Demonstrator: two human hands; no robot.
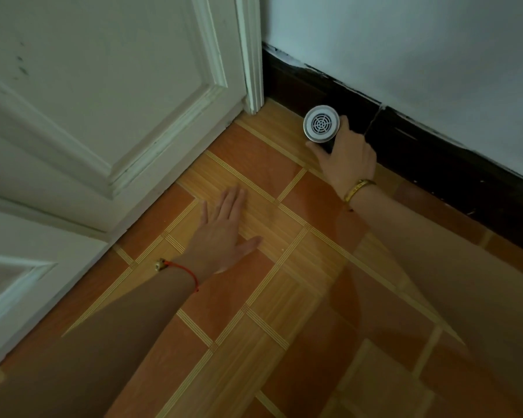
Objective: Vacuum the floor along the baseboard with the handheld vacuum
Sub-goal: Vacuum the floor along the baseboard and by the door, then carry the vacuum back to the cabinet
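My right hand (346, 158) grips the handheld vacuum (321, 124), a dark cylinder whose round silver end with a vent grille faces the camera. The vacuum sits low against the black baseboard (429, 146), near the corner by the door frame; its nozzle end is hidden behind the body. My left hand (224, 230) lies flat on the floor (284, 297), palm down with fingers spread, holding nothing. The floor is orange and tan tile with pale striped lines.
A white panelled door (103, 101) fills the left side, its frame (251, 55) meeting the baseboard at the corner. A pale wall (420, 40) rises above the baseboard. Both wrists wear bracelets.
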